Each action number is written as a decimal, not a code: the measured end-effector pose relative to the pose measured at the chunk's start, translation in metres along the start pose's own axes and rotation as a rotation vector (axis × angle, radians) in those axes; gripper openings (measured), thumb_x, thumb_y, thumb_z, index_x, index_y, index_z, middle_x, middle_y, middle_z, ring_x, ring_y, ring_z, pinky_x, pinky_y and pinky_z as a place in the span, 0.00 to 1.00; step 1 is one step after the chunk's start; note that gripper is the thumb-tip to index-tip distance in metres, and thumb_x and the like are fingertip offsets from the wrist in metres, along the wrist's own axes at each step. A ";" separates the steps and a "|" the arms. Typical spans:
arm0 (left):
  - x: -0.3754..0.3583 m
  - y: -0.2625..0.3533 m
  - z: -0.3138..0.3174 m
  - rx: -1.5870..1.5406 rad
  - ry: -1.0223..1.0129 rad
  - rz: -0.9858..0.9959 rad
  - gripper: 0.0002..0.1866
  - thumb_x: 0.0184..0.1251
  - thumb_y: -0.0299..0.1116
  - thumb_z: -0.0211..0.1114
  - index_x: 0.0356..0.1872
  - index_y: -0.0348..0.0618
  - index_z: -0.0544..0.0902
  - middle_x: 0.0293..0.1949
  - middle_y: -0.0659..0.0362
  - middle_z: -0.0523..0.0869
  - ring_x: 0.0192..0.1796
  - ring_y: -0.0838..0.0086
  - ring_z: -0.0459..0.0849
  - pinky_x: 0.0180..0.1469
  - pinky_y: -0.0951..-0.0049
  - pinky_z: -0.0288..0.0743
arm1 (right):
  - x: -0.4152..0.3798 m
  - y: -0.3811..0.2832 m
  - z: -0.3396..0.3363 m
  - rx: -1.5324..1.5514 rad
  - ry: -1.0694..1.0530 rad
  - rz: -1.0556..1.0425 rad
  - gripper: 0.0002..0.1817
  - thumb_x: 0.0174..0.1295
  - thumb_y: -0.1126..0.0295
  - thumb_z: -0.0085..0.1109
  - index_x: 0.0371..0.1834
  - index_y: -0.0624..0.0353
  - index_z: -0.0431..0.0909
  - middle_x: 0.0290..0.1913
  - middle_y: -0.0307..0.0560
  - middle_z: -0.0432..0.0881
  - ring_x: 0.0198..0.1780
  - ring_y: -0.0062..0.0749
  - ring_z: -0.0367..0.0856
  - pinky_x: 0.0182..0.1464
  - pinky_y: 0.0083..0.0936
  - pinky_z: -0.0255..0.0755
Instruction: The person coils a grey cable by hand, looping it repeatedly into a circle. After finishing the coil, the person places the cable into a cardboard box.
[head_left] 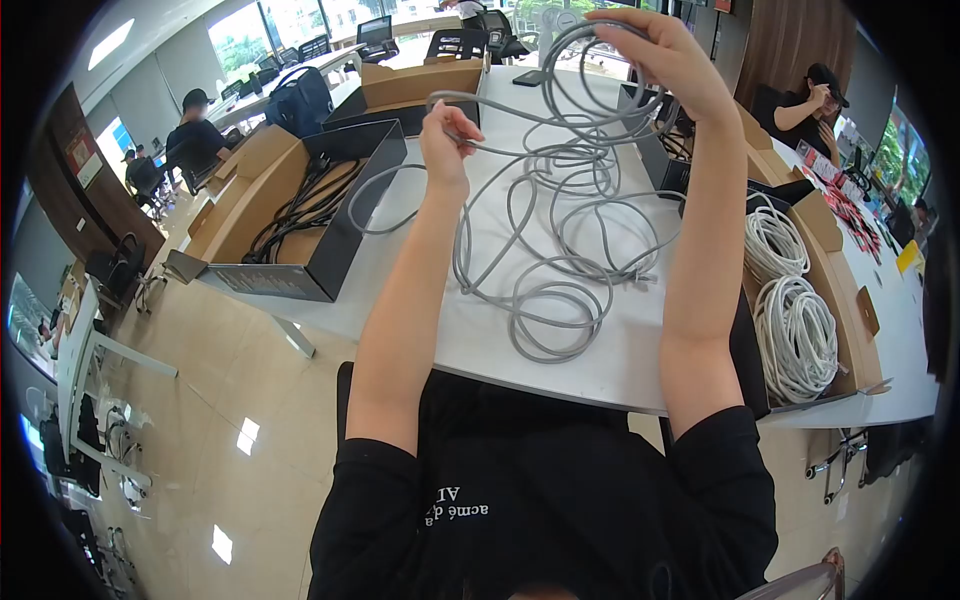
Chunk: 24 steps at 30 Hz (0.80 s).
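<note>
A long grey cable (pixel 560 322) lies in loose, tangled loops over the white table (pixel 470 345). Raised at the upper right, my right hand (pixel 655 55) is closed around several gathered coils of it, which hang below the fingers. My left hand (pixel 448 140), further left and lower, has its fingers curled round a stretch of the same cable. From there one strand runs across to the coils, and a loop droops beside my left wrist. A connector (pixel 645 277) shows at a cable end on the table.
An open box (pixel 340 255) with black cables (pixel 310 210) stands at the left. At the right, another open box (pixel 858 345) holds coiled white cables (pixel 795 335). More boxes, a phone (pixel 528 77) and a backpack (pixel 300 98) are further back. People sit at other tables.
</note>
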<state>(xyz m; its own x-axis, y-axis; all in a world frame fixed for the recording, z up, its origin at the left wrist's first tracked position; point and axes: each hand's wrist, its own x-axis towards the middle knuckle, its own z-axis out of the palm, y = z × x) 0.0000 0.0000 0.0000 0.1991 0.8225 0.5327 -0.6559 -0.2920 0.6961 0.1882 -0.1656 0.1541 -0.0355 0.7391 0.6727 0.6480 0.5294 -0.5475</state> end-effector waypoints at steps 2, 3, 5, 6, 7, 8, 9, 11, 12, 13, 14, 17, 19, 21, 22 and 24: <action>0.001 0.006 -0.003 -0.097 0.046 0.001 0.16 0.60 0.50 0.51 0.21 0.50 0.70 0.17 0.64 0.75 0.21 0.77 0.73 0.23 0.80 0.59 | -0.003 0.000 -0.007 0.076 0.047 -0.006 0.16 0.61 0.66 0.55 0.47 0.66 0.76 0.18 0.28 0.65 0.16 0.11 0.58 0.18 0.12 0.51; 0.003 0.006 -0.007 -0.157 0.104 -0.019 0.16 0.60 0.48 0.50 0.21 0.50 0.70 0.17 0.64 0.74 0.21 0.77 0.73 0.21 0.80 0.58 | -0.004 0.004 -0.010 0.146 0.078 0.000 0.15 0.61 0.67 0.55 0.46 0.67 0.76 0.18 0.27 0.65 0.16 0.11 0.58 0.17 0.11 0.51; 0.007 0.010 -0.016 -0.265 0.209 -0.063 0.15 0.61 0.46 0.50 0.20 0.49 0.70 0.16 0.65 0.73 0.22 0.76 0.72 0.18 0.81 0.55 | -0.006 0.012 -0.017 0.294 0.155 0.016 0.14 0.62 0.68 0.53 0.44 0.68 0.76 0.17 0.27 0.64 0.16 0.10 0.57 0.17 0.11 0.50; 0.009 0.017 -0.015 -0.297 0.260 -0.079 0.13 0.60 0.43 0.51 0.19 0.50 0.70 0.16 0.66 0.72 0.22 0.78 0.71 0.18 0.83 0.56 | -0.007 0.014 -0.023 0.264 0.188 -0.009 0.14 0.61 0.70 0.53 0.46 0.68 0.75 0.18 0.28 0.66 0.16 0.10 0.60 0.16 0.10 0.52; 0.009 0.017 -0.019 -0.328 0.295 -0.083 0.12 0.59 0.42 0.52 0.19 0.51 0.70 0.16 0.66 0.72 0.22 0.79 0.71 0.18 0.83 0.56 | -0.009 0.015 -0.027 0.284 0.232 -0.028 0.14 0.61 0.70 0.53 0.46 0.68 0.74 0.18 0.28 0.67 0.16 0.10 0.60 0.16 0.10 0.53; 0.010 0.018 -0.023 -0.358 0.330 -0.087 0.12 0.59 0.41 0.52 0.19 0.51 0.70 0.16 0.66 0.72 0.21 0.79 0.71 0.18 0.83 0.56 | -0.010 0.016 -0.029 0.303 0.277 -0.046 0.14 0.61 0.70 0.53 0.47 0.68 0.74 0.19 0.29 0.67 0.16 0.10 0.61 0.16 0.10 0.53; 0.009 0.018 -0.024 -0.388 0.366 -0.093 0.11 0.58 0.40 0.53 0.18 0.51 0.70 0.16 0.66 0.72 0.21 0.80 0.71 0.18 0.84 0.57 | -0.012 0.017 -0.033 0.322 0.320 -0.063 0.15 0.61 0.71 0.53 0.48 0.68 0.73 0.19 0.29 0.68 0.15 0.10 0.61 0.16 0.10 0.54; 0.008 0.018 -0.027 -0.424 0.432 -0.105 0.10 0.58 0.39 0.53 0.18 0.53 0.69 0.16 0.68 0.72 0.21 0.81 0.70 0.18 0.83 0.58 | -0.012 0.026 -0.044 0.400 0.356 -0.111 0.15 0.60 0.72 0.54 0.48 0.67 0.73 0.21 0.31 0.71 0.16 0.11 0.66 0.16 0.09 0.59; 0.009 0.017 -0.033 -0.440 0.453 -0.126 0.10 0.57 0.38 0.53 0.18 0.53 0.69 0.16 0.69 0.71 0.20 0.81 0.70 0.18 0.83 0.58 | -0.013 0.028 -0.047 0.433 0.393 -0.118 0.15 0.59 0.72 0.55 0.48 0.67 0.73 0.21 0.31 0.72 0.17 0.10 0.67 0.17 0.08 0.60; 0.010 0.015 -0.038 -0.454 0.473 -0.147 0.10 0.57 0.38 0.53 0.17 0.53 0.69 0.16 0.69 0.71 0.20 0.81 0.70 0.19 0.84 0.58 | -0.014 0.030 -0.050 0.468 0.431 -0.127 0.15 0.59 0.72 0.55 0.47 0.66 0.73 0.21 0.31 0.72 0.17 0.10 0.67 0.17 0.08 0.60; 0.011 0.013 -0.043 -0.463 0.465 -0.161 0.10 0.57 0.38 0.53 0.17 0.54 0.69 0.16 0.70 0.72 0.20 0.81 0.71 0.18 0.84 0.57 | -0.014 0.040 -0.058 0.429 0.444 -0.148 0.14 0.58 0.72 0.56 0.47 0.65 0.73 0.21 0.31 0.73 0.18 0.10 0.69 0.18 0.07 0.62; 0.012 0.009 -0.047 -0.514 0.501 -0.196 0.11 0.59 0.37 0.51 0.17 0.53 0.69 0.16 0.69 0.72 0.19 0.82 0.71 0.18 0.85 0.58 | -0.017 0.026 -0.052 0.510 0.593 -0.077 0.14 0.58 0.71 0.57 0.46 0.63 0.74 0.22 0.31 0.73 0.18 0.10 0.69 0.18 0.07 0.62; 0.016 0.004 -0.054 -0.605 0.570 -0.201 0.12 0.60 0.37 0.49 0.17 0.51 0.69 0.15 0.69 0.72 0.18 0.82 0.71 0.18 0.85 0.61 | -0.017 0.034 -0.060 0.470 0.646 -0.072 0.13 0.58 0.70 0.57 0.45 0.63 0.74 0.22 0.32 0.73 0.19 0.11 0.69 0.19 0.08 0.63; 0.019 -0.001 -0.060 -0.662 0.649 -0.198 0.12 0.62 0.36 0.48 0.19 0.50 0.69 0.15 0.68 0.72 0.18 0.83 0.71 0.18 0.86 0.64 | -0.017 0.036 -0.063 0.487 0.677 -0.082 0.13 0.58 0.70 0.57 0.45 0.62 0.75 0.23 0.32 0.74 0.19 0.11 0.70 0.19 0.08 0.64; 0.019 -0.004 -0.063 -0.673 0.695 -0.193 0.11 0.62 0.37 0.48 0.20 0.49 0.69 0.15 0.68 0.71 0.18 0.83 0.70 0.18 0.86 0.65 | -0.017 0.034 -0.062 0.524 0.680 -0.092 0.13 0.58 0.69 0.57 0.45 0.62 0.75 0.23 0.32 0.74 0.19 0.11 0.70 0.19 0.08 0.64; 0.020 -0.010 -0.069 -0.681 0.746 -0.207 0.11 0.63 0.37 0.47 0.22 0.48 0.69 0.15 0.67 0.70 0.17 0.84 0.70 0.18 0.87 0.66 | -0.017 0.034 -0.062 0.544 0.688 -0.095 0.12 0.58 0.70 0.57 0.44 0.62 0.75 0.24 0.33 0.74 0.20 0.12 0.71 0.20 0.08 0.65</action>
<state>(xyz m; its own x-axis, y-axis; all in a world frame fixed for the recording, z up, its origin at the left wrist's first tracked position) -0.0400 0.0527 -0.0296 0.0045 0.9867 -0.1625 -0.9799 0.0368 0.1962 0.2585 -0.1861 0.1550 0.5086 0.3600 0.7822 0.2075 0.8304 -0.5171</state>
